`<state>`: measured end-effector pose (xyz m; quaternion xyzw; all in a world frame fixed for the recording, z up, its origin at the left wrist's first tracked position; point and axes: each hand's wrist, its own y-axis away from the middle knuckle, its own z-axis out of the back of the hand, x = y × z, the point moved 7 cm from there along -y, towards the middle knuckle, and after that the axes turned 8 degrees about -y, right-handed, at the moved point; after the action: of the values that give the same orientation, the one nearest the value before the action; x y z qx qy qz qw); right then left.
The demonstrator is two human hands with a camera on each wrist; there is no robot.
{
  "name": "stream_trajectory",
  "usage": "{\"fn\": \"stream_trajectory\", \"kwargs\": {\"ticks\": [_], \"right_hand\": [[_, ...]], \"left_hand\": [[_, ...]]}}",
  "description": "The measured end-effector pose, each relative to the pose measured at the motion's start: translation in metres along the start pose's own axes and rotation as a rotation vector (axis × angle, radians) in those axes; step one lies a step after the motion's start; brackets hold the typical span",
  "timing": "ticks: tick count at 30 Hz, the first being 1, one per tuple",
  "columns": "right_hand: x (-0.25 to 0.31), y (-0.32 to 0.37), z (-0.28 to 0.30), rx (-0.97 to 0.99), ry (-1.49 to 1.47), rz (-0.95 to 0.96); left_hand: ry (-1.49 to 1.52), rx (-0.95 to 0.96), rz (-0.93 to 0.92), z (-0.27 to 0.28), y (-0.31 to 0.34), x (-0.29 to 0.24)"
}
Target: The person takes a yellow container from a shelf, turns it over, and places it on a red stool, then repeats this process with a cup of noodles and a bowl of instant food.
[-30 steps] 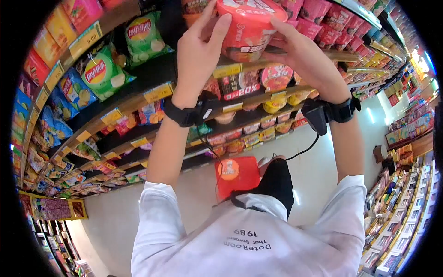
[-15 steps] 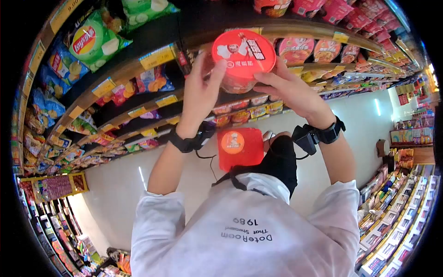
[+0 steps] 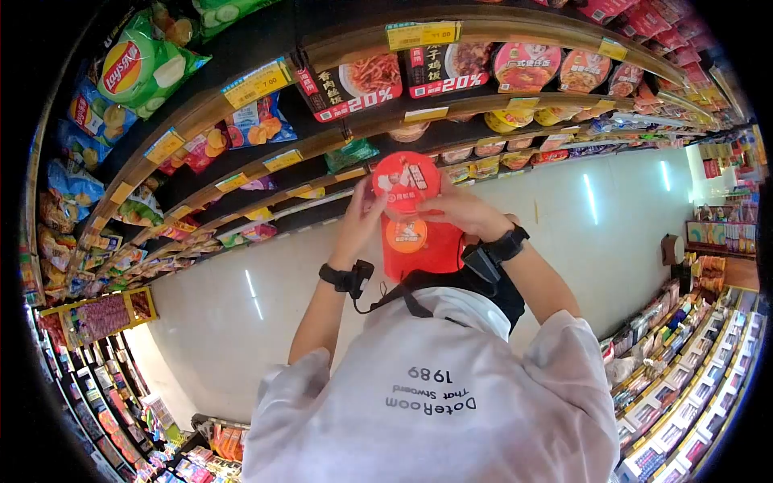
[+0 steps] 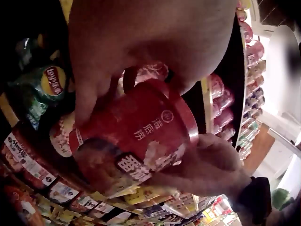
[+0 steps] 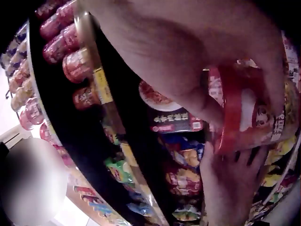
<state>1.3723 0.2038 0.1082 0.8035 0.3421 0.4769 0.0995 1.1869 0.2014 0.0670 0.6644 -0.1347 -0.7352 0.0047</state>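
Between both hands is a red instant-food tub (image 3: 407, 179) with a round red lid, its lid facing up to the head camera. The left hand (image 3: 362, 221) grips one side of it, thumb near the lid's edge. On the opposite side the right hand (image 3: 467, 211) holds it. In the left wrist view, white lettering shows on the tub's wall (image 4: 136, 127), with fingers of both hands around it. The right wrist view has the tub's red rim (image 5: 229, 113) beside the right thumb. Below the tub, partly covered by it, a red squarish thing (image 3: 419, 262) bears an orange round picture (image 3: 406, 235).
Long shelves curve across the front, with boxed rice meals (image 3: 350, 84), green chip bags (image 3: 145, 64) and round tubs (image 3: 527, 66). Yellow price tags (image 3: 423, 35) line their edges. Pale floor (image 3: 564, 217) lies behind. More stocked racks (image 3: 684, 378) stand at the lower right.
Both hands have brought the tub down and back from the upper shelf toward the body, over the red squarish thing. The lid has turned to face the head camera.
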Motion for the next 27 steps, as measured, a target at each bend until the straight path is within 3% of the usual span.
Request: {"fn": "stream_trajectory", "kwargs": {"ticks": [1,6,10,13,21,24,27], "right_hand": [[-0.013,-0.008,0.011,-0.007,-0.011,-0.025],[-0.067,-0.039,0.052,-0.016,-0.031,-0.053],[-0.091,-0.045,0.066,-0.05,0.186,-0.116],[-0.116,-0.055,0.083,-0.118,0.272,-0.25],[-0.143,-0.061,0.092,-0.195,0.347,-0.376],[-0.156,-0.065,0.094,-0.172,0.308,-0.373],[-0.154,-0.064,0.093,-0.225,0.423,-0.254]], "left_hand": [[0.016,-0.023,-0.113,-0.002,0.002,0.0],[0.039,0.051,0.039,-0.008,0.007,0.05],[0.114,0.043,0.206,-0.015,0.008,0.102],[0.134,0.062,0.24,-0.02,0.008,0.126],[0.148,0.123,0.264,-0.017,0.004,0.159],[0.112,0.177,0.239,-0.014,0.004,0.169],[0.067,0.198,0.26,-0.011,0.005,0.171]]}}
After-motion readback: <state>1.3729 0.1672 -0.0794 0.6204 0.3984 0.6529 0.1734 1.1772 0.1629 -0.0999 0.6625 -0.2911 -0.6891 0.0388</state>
